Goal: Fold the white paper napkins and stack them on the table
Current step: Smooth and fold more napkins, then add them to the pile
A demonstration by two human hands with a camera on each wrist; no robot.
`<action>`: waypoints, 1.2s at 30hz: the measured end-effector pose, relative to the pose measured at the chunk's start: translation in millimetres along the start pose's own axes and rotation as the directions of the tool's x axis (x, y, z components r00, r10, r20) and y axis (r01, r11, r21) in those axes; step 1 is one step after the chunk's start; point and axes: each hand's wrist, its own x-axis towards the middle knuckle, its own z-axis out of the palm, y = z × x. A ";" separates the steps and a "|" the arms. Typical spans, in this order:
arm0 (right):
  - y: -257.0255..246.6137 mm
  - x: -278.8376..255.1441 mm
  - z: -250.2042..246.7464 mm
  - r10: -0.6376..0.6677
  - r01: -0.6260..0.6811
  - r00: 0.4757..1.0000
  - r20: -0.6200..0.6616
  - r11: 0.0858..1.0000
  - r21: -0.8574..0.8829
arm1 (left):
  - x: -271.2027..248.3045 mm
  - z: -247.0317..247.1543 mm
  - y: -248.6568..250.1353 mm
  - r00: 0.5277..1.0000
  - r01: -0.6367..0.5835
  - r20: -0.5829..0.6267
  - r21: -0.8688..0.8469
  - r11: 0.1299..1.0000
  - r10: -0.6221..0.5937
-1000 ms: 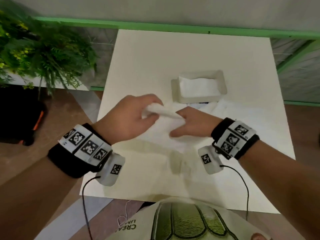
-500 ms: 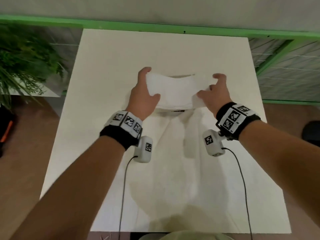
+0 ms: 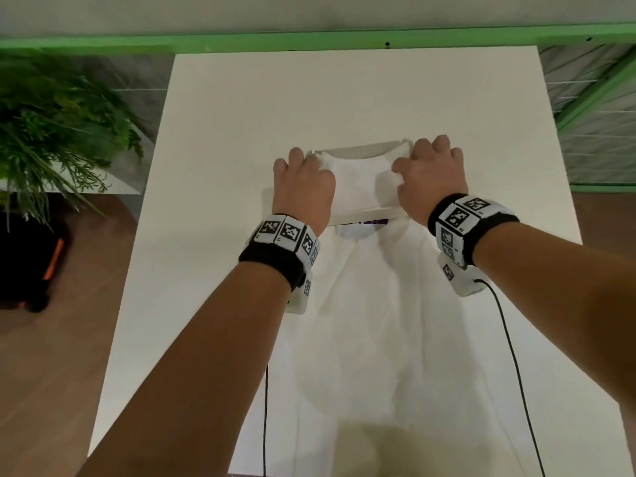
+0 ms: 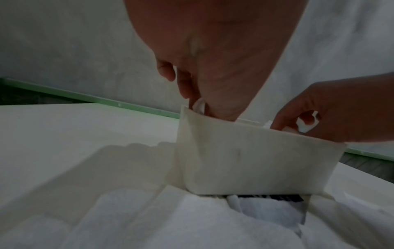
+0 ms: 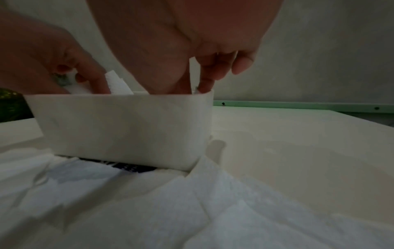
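A folded white napkin (image 3: 361, 182) sits down inside a small white open box (image 3: 364, 146) at the middle of the table. My left hand (image 3: 304, 175) pinches the napkin's left end and my right hand (image 3: 428, 170) pinches its right end, fingers curled over the box's side walls. In the left wrist view the left hand (image 4: 213, 50) reaches into the box (image 4: 245, 160), with a bit of napkin (image 4: 199, 105) showing. The right wrist view has my right hand (image 5: 181, 42) and a napkin corner (image 5: 117, 84) above the box wall (image 5: 123, 126).
Several unfolded white napkins (image 3: 378, 321) lie spread between the box and the near table (image 3: 241, 132) edge. A dark printed packet (image 3: 366, 222) peeks from under the box. A green plant (image 3: 51, 132) and a black object (image 3: 34, 263) are left of the table; a green rail (image 3: 309, 39) runs behind.
Both hands carried the folded napkin away from me, from low over the table up to the box, and lowered it inside. The head view has shifted forward.
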 end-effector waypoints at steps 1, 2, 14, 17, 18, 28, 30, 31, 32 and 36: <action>-1.7 1.4 -2.1 0.009 -0.008 1.000 0.014 0.999 -0.045 | 1.0 -1.7 -1.4 1.000 -0.001 0.018 0.059 0.998 0.000; -2.6 2.7 -4.3 0.027 -0.024 0.999 0.040 0.996 -0.084 | 2.1 -3.1 -2.6 0.999 0.005 0.035 0.100 0.995 -0.009; 13.1 9.9 -2.5 0.201 -0.148 0.924 0.324 0.972 -0.181 | 9.7 -4.4 -15.7 0.952 0.094 0.296 -0.035 0.995 -0.079; 15.6 11.6 1.4 0.205 -0.165 0.915 0.348 0.976 -0.142 | 13.5 -8.2 -14.1 0.940 0.095 0.332 -0.025 0.995 -0.082; 16.5 12.5 2.3 0.206 -0.171 0.915 0.348 0.977 -0.128 | 16.4 -9.5 -10.9 0.929 0.107 0.358 -0.013 0.994 -0.095; 16.3 -4.4 -13.0 0.173 -0.206 0.933 0.315 0.976 0.074 | -1.9 2.3 -16.2 0.972 0.191 0.210 -0.455 0.870 -0.104; 16.7 -22.2 -22.1 0.111 -0.122 0.991 0.076 0.978 0.167 | -29.1 2.2 -29.8 0.993 0.100 0.012 -0.586 0.804 -0.115; 15.5 -35.1 -25.6 0.061 -0.045 0.996 -0.071 0.976 0.214 | -46.2 2.5 -37.1 0.992 0.043 -0.073 -0.596 0.802 -0.107; 12.3 -50.6 -27.7 0.000 0.048 0.984 -0.180 0.965 0.259 | -65.6 4.3 -43.7 0.987 -0.004 -0.131 -0.590 0.807 -0.091; -23.7 -128.4 -15.9 -0.352 0.385 0.923 -0.154 0.844 0.374 | -154.2 21.8 -63.3 1.000 -0.022 -0.028 -0.499 0.866 0.009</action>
